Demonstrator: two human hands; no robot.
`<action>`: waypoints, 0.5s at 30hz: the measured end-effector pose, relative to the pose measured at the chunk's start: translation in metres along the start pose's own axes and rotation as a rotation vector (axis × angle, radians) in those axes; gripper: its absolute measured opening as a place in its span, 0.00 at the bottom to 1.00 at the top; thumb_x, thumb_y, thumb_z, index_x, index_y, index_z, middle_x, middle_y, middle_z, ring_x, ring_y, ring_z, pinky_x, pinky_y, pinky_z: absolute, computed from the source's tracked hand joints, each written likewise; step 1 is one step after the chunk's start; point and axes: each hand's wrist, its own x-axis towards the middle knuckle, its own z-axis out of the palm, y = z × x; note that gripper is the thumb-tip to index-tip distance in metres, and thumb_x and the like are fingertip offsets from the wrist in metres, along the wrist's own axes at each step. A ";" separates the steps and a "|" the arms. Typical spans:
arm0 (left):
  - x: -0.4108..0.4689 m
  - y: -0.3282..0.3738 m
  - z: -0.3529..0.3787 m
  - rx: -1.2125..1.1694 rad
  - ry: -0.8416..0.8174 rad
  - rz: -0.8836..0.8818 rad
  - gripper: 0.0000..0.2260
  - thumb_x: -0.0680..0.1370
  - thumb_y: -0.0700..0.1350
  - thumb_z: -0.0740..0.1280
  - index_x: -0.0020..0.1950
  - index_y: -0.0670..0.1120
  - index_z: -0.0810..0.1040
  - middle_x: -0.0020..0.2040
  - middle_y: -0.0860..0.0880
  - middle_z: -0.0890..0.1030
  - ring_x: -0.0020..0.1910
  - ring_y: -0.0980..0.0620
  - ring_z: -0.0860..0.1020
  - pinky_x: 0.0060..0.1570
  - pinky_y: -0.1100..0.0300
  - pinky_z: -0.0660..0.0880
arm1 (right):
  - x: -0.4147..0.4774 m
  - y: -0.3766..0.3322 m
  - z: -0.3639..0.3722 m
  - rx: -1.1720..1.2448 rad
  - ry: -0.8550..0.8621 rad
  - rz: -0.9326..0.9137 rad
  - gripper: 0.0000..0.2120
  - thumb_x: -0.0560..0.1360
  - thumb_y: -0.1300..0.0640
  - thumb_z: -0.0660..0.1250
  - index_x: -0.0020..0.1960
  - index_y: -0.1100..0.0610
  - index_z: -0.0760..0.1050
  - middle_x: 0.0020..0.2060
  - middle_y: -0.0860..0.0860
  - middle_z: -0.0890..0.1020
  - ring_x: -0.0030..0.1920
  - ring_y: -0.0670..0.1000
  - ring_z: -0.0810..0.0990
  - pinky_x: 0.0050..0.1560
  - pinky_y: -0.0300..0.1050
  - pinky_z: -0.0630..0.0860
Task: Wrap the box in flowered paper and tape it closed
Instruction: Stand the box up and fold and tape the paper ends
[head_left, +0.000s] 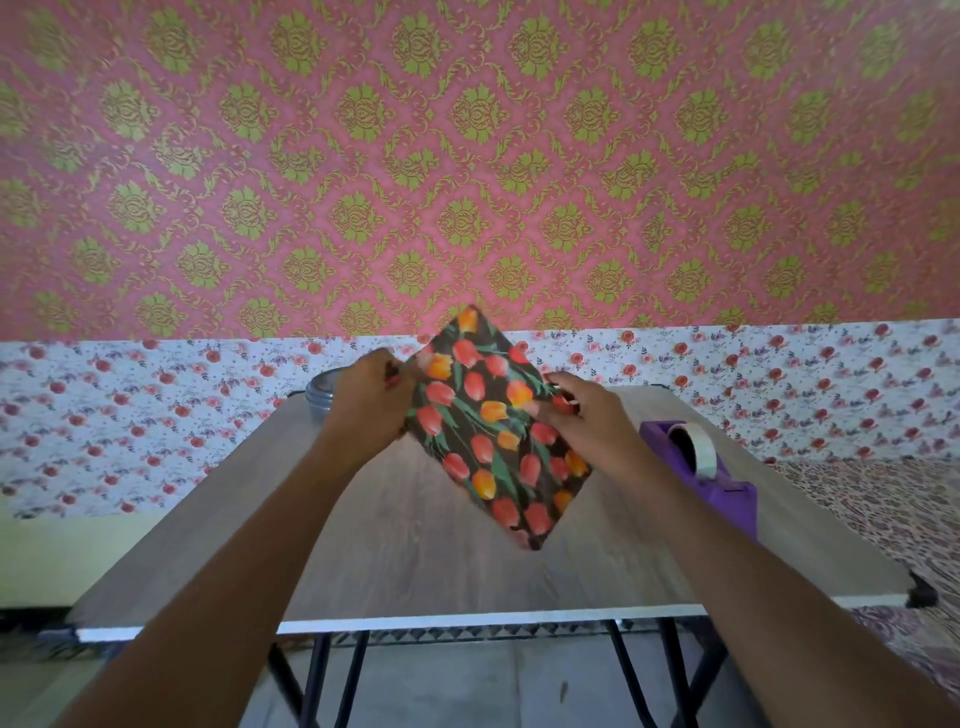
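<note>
pale wood-grain desk (415, 545) fills the lower half of my feed, its white front edge nearest me and black legs (678, 675) below it over a grey floor (441, 691). both bare forearms reach forward from the bottom corners.

the left grip (369, 400) is curled round the left edge of the box (483, 426), with its fingertips hidden behind the edge. the right grip (592, 421) pinches the right edge, fingers curled against the paper there. the box is fully covered in flowered paper (488, 467), dark with red and orange tulips and green leaves. it is held over the middle of the desk, between the two grips, turned like a diamond: one corner points up toward the wall and the opposite corner points down toward me. i cannot tell whether that low corner touches the desk, and the picture is slightly blurred around it.

to the right, just beside the right wrist, a purple tape dispenser (722, 491) stands on the desk with a roll of pale tape (698, 452) in it. behind the left grip, at the far edge, a round metal tin (319, 397) is partly hidden.

beyond the desk a white band with small red flowers (156, 405) runs along the wall, and above it is pink wallpaper (467, 156) with green ornaments.
</note>
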 end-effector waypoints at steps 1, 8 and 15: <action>-0.007 -0.006 0.001 -0.019 -0.006 -0.090 0.19 0.83 0.55 0.63 0.46 0.38 0.76 0.38 0.39 0.83 0.33 0.40 0.83 0.33 0.43 0.82 | 0.010 -0.002 0.000 -0.118 0.001 0.028 0.22 0.74 0.32 0.68 0.57 0.48 0.80 0.46 0.47 0.85 0.48 0.52 0.84 0.56 0.59 0.79; -0.037 -0.098 0.053 -0.120 0.002 -0.594 0.29 0.75 0.65 0.63 0.52 0.38 0.77 0.50 0.36 0.83 0.48 0.37 0.83 0.49 0.46 0.81 | 0.006 0.023 0.039 -0.215 -0.129 0.220 0.21 0.76 0.48 0.73 0.65 0.56 0.77 0.57 0.51 0.81 0.61 0.56 0.79 0.63 0.48 0.73; -0.058 -0.086 0.055 0.264 -0.078 -0.449 0.15 0.79 0.55 0.64 0.54 0.44 0.81 0.53 0.41 0.83 0.51 0.41 0.80 0.55 0.50 0.78 | -0.014 0.060 0.059 0.127 -0.103 0.296 0.27 0.80 0.49 0.69 0.77 0.51 0.68 0.74 0.52 0.73 0.71 0.55 0.74 0.70 0.51 0.72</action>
